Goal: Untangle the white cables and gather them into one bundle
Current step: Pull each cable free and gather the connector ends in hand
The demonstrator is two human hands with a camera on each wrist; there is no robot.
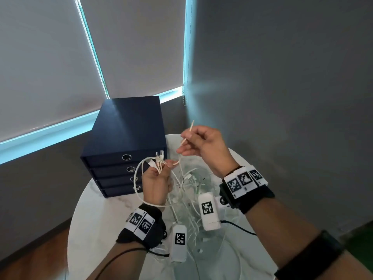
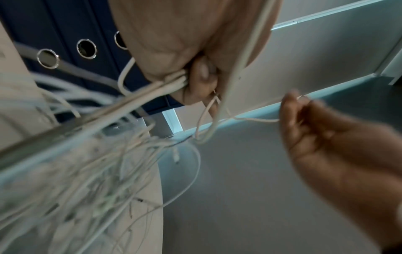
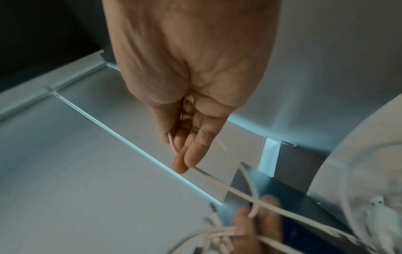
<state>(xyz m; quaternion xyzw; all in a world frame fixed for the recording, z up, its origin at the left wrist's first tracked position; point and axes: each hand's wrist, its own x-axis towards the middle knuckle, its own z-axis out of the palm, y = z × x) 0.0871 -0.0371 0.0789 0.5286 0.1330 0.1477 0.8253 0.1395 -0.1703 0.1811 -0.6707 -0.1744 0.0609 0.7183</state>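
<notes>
Our left hand (image 1: 156,183) is raised over the round white marble-look table (image 1: 96,207), fingers curled round a gathered bunch of thin white cables (image 1: 159,161). Several plug ends stick up out of the fist. A long loop from the bunch hangs down and passes behind the left wrist. In the left wrist view the curled fingers (image 2: 201,75) clamp the strands tight against the palm.

Our right hand (image 1: 203,147) is higher and to the right of the left. Thumb and fingertips pinch a single thin white cable (image 1: 186,136); its free end points upward past the fingers. Below the pinch, this cable curves down to the left hand's fingers. The right wrist view shows the fingertips (image 3: 185,159) closed on the strand, which runs on toward the left hand's fingers.

The rest of the white cables lie as a loose tangled heap (image 1: 193,190) on the table, under and between both hands.

A dark blue four-drawer box with round metal pull rings (image 1: 125,142) stands at the table's far left edge. Grey roller blinds (image 1: 50,57) cover the window behind.
</notes>
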